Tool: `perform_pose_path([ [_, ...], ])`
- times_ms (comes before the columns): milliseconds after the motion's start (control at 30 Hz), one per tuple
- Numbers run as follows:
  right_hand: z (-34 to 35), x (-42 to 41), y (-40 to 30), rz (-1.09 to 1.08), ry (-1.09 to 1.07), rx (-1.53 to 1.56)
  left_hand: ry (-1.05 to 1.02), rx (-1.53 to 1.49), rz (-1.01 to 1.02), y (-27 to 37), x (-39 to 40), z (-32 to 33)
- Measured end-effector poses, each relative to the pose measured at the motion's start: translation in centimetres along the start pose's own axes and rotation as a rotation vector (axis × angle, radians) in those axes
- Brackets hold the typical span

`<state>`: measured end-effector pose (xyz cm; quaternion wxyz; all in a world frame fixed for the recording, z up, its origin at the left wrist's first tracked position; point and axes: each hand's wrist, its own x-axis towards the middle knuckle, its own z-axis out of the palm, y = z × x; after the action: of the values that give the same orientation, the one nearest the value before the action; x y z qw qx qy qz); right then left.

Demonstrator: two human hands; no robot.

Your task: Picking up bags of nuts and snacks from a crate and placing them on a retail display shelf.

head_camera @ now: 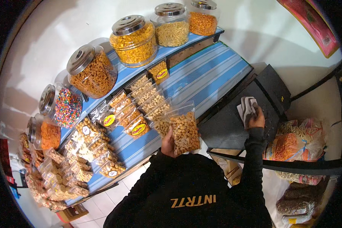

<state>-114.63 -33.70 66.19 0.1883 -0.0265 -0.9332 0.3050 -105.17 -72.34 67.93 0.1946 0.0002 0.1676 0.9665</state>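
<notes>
My left hand (168, 143) holds a clear zip bag of brown nuts or snack pieces (185, 132) upright in front of my chest. In my right hand (256, 118) is a folded grey and white cloth (247, 109), pressed against or just over the black panel (228, 125). Rows of bagged nuts stand just left of the held bag on the blue striped table (199, 74). Among them are bags with yellow oval labels (136, 129) and bags with white labels (112, 168).
Lidded clear jars of snacks line the raised back shelf, among them yellow chips (135, 45), brown sticks (94, 75) and coloured balls (68, 107). Large snack sacks (296, 142) lie at the right behind a black frame bar (302, 166). More small packs (59, 182) crowd the table's left end.
</notes>
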Motion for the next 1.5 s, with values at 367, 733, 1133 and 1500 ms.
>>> perform_pose_path([
  [367, 6.5, -8.1, -20.6, -0.285, -0.355, 0.236, 0.223, 0.049, 0.045, -2.6, 1.7, -1.2],
  [733, 10.1, -5.8, -22.1, -0.052, -0.358, 0.412, 0.244, 0.311, -0.006, -4.0, 2.7, -0.9],
  [1133, 9.0, -10.3, -22.3, -0.394, -0.267, 0.501, 0.255, 0.924, 0.398, -1.9, 3.5, -4.3],
  [1500, 11.0, -10.3, -17.8, 0.676, -0.808, 1.726, 0.498, 0.361, 0.136, -1.2, 0.8, -5.2],
])
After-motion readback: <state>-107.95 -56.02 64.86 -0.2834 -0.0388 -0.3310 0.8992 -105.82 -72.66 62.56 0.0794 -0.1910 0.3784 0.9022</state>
